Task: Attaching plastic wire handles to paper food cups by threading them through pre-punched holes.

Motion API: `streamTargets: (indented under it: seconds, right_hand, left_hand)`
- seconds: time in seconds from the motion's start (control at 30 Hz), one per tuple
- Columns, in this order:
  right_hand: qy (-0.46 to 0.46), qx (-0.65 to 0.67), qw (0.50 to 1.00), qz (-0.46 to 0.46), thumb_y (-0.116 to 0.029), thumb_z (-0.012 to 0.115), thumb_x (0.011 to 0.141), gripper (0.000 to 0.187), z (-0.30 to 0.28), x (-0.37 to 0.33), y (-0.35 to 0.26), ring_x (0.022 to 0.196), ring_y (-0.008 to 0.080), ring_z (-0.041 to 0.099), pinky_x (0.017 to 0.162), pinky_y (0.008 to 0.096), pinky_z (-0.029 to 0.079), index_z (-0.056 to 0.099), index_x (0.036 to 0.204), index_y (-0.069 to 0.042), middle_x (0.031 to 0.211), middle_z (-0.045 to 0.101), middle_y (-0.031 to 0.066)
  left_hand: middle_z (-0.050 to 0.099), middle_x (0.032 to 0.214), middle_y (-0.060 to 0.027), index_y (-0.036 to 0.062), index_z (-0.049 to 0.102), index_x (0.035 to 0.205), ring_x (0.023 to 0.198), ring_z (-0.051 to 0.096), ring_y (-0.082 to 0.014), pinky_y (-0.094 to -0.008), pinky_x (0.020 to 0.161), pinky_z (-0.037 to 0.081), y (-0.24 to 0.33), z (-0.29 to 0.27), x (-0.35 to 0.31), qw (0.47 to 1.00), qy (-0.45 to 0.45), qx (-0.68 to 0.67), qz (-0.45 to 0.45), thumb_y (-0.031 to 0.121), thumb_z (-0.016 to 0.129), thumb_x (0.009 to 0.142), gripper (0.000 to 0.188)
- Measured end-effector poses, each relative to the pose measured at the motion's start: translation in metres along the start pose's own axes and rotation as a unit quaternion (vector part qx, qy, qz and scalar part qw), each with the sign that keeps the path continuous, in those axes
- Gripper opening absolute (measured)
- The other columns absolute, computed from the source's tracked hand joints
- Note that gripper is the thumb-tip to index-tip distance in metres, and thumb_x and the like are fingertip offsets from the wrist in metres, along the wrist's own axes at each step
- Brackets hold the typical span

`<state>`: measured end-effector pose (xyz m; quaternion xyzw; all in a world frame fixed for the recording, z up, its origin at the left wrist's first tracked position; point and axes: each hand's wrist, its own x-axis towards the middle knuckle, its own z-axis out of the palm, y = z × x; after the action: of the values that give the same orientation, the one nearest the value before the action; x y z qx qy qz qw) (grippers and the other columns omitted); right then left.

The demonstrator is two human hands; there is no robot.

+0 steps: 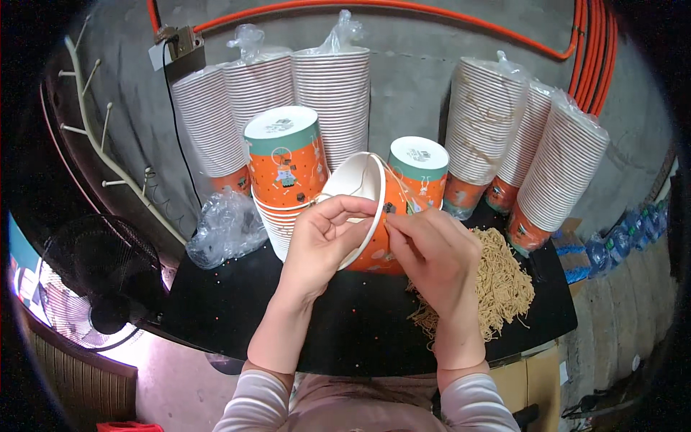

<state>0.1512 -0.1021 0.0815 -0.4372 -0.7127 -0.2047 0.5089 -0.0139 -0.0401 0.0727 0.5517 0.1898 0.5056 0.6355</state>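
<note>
- A black table (345,327) with a gently curved near edge carries everything; the person sits or stands at that edge.
- Three tall plastic-wrapped stacks of white-rimmed orange paper buckets (331,97) stand toward the surface's far left corner.
- Three more wrapped stacks of the same kind (486,115) stand toward its far right corner, leaning at different angles.
- An unwrapped stack of upside-down orange and green paper buckets (286,169) is in front of the left group; another upside-down orange and green bucket (419,164) shows toward the far edge, left of the right group.
- One orange paper bucket with a white interior (385,259) is tilted on its side between the hands, mouth to the left.
- A loose heap of tan strings (504,288) lies near the right edge.
- A crumpled clear plastic bag (227,229) sits by the left edge.
- The left hand (325,239) curls its fingers at the bucket's mouth; I cannot tell what they pinch.
- The right hand (443,255) presses thumb and forefinger together by the outer wall, beside the rim; anything between them is hidden.
- A thin tan string (392,175) trails by the rim.
</note>
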Motion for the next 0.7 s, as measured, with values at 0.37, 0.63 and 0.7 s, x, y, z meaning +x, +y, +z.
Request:
streamTargets:
  seconds: [0.37,0.63,0.7]
  right_hand:
    - [-0.068,0.008,0.996,0.05,-0.003,0.075,0.082,0.017,-0.009,0.0,-0.006,0.075,0.0281,0.063,0.064,0.038,0.052,0.07,0.098,-0.005,0.083,0.061,0.009]
    - [-0.099,0.146,0.98,0.093,-0.005,0.066,0.091,0.021,-0.004,0.007,0.008,0.086,0.034,0.066,0.074,0.0415,0.053,0.064,0.112,-0.004,0.094,0.066,0.0142]
    - [-0.096,0.17,0.978,0.076,-0.006,0.063,0.093,0.022,0.002,0.007,0.015,0.087,0.0351,0.066,0.076,0.0412,0.053,0.062,0.115,-0.004,0.095,0.066,0.0156]
  left_hand:
    - [0.071,0.089,-0.0019,-0.0032,0.068,0.112,0.066,0.059,-0.0008,-0.014,0.054,0.042,-0.012,-0.006,0.006,0.999,0.001,0.034,-0.03,-0.004,0.063,0.095,0.017]
    - [0.065,0.097,0.0015,0.0026,0.06,0.114,0.085,0.058,-0.0005,-0.0175,0.072,0.046,-0.015,-0.016,0.009,0.996,-0.06,0.068,-0.025,0.015,0.052,0.107,0.016]
    - [0.064,0.101,0.0005,0.005,0.056,0.114,0.091,0.058,-0.0005,-0.0187,0.074,0.046,-0.017,-0.02,0.013,0.996,-0.078,0.033,-0.026,0.018,0.048,0.109,0.017]
